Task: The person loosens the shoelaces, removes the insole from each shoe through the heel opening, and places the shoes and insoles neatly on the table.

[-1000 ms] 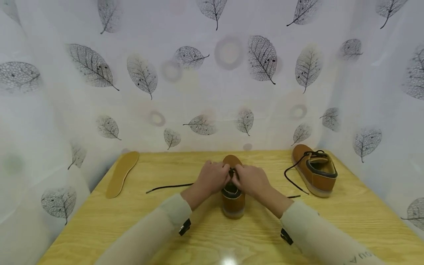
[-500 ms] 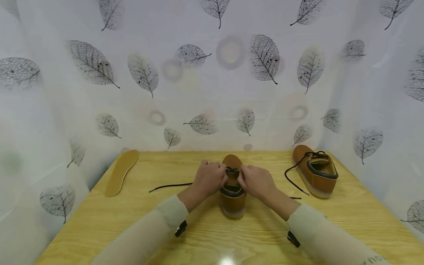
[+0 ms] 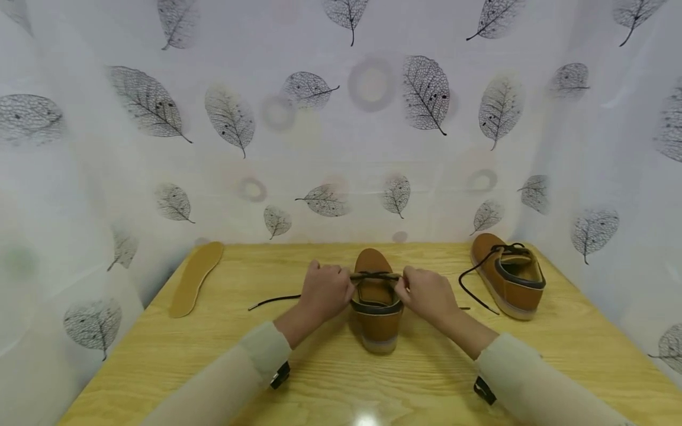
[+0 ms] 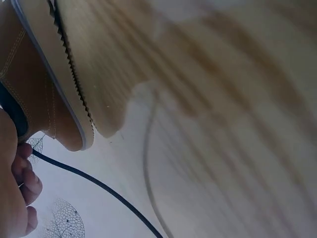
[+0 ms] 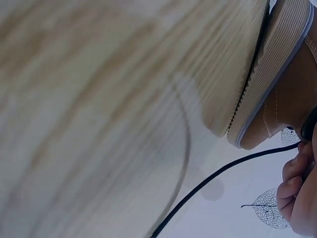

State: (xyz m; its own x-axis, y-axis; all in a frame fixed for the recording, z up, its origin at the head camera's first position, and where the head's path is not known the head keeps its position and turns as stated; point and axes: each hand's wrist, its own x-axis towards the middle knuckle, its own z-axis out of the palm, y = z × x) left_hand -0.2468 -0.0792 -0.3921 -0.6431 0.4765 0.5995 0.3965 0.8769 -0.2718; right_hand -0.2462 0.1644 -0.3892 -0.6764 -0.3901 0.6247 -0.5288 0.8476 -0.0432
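Note:
A brown leather shoe (image 3: 379,331) stands on the table, heel toward me, its dark collar spread wide. My left hand (image 3: 326,290) grips the left lacing flap with curled fingers, and my right hand (image 3: 428,294) grips the right one. Between them a black shoelace (image 3: 375,275) stretches across the opening. In the left wrist view one lace end (image 4: 106,187) trails from beside the fingers, next to the shoe's side (image 4: 25,69). The right wrist view shows the other lace end (image 5: 218,173) curving away below the shoe (image 5: 292,79). The fingertips on the flaps are mostly hidden.
A matching brown shoe (image 3: 514,290) with a loosely hanging black lace sits at the table's right rear. A tan insole (image 3: 194,281) lies at the left rear. Behind the wooden table (image 3: 319,378) hangs a leaf-print curtain (image 3: 367,148).
My hands have moved apart, drawing the flaps outward and widening the shoe's opening. The loose lace ends at both sides have slid inward toward the shoe.

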